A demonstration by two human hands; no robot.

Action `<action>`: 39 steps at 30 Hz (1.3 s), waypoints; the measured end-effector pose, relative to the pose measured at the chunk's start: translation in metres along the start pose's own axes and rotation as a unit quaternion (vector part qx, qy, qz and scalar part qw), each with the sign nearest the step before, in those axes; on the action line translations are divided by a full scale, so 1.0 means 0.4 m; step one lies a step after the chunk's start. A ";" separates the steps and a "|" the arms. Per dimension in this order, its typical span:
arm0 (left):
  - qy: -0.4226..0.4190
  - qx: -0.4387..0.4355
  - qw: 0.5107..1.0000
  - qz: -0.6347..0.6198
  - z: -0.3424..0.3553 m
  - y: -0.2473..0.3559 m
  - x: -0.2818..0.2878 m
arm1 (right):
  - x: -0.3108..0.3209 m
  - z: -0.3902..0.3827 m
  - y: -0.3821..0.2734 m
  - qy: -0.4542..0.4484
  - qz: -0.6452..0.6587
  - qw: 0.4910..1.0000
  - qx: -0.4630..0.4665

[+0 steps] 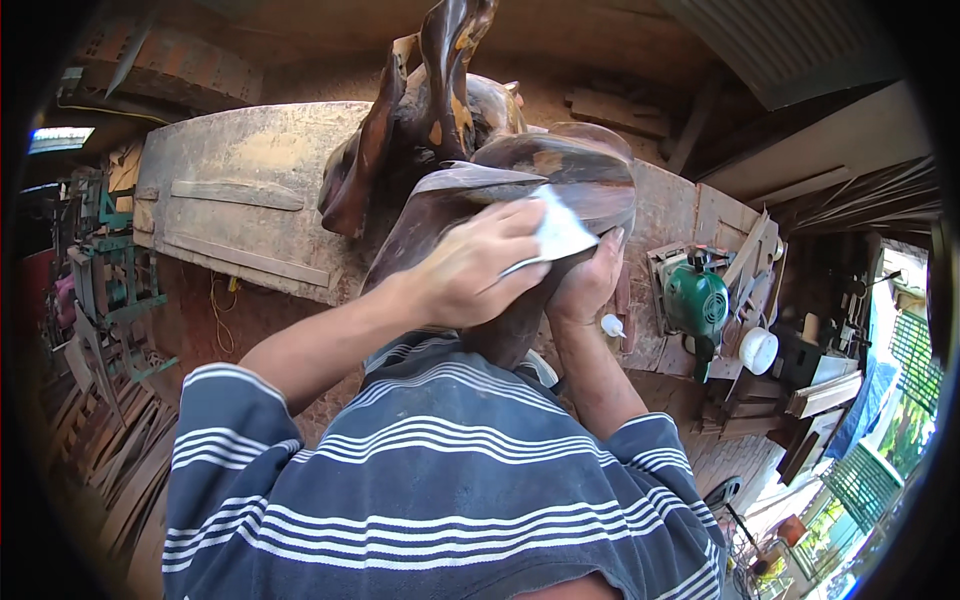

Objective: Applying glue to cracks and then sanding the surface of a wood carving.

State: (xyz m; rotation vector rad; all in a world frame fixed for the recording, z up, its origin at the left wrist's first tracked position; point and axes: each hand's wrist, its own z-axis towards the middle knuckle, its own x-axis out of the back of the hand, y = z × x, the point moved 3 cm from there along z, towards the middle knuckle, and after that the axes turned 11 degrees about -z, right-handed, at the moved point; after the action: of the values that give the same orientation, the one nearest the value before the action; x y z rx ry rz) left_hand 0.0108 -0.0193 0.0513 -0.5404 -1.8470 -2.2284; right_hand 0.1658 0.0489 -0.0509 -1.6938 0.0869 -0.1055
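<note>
A carved dark-wood piece [595, 185] sits directly before the person's torso, at the near side of the worktop [240, 225], its narrow lower end close against the striped shirt [450, 440], probably so the body can help brace it. The left hand [490, 255] has its grip clamped on a white sheet [562, 228], pressed to the curved wood, likely so the sheet follows the contour; whether it is cloth or abrasive paper I cannot tell. The right hand [590, 285] cups the piece's right side, seemingly to steady it against that pressure; how far its grip closes I cannot tell. Twisted wooden limbs [450, 70] rise behind. A green power tool [697, 298] and a small white bottle [612, 325] lie to the right, apparently parked within reach yet apart from the hands.
</note>
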 end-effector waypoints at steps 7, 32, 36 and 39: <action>-0.038 -0.049 0.998 0.034 -0.017 0.016 0.017 | 0.012 0.017 0.016 -0.073 0.075 0.993 -0.051; -0.090 0.220 0.924 0.298 -0.007 -0.063 0.180 | 0.021 0.022 0.012 -0.066 0.050 0.996 -0.038; -0.045 0.296 0.949 -0.102 -0.016 -0.108 0.249 | 0.017 0.020 -0.002 -0.052 0.083 0.995 0.017; -0.100 0.367 0.922 -0.075 0.008 -0.144 0.255 | 0.015 0.015 -0.006 -0.035 0.090 0.995 0.018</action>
State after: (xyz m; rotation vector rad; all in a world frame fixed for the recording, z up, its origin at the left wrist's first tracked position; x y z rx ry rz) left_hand -0.1035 0.0033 0.0403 -0.4938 -2.6837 -1.3937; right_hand 0.1724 0.0543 -0.0492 -1.6447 0.1835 0.0876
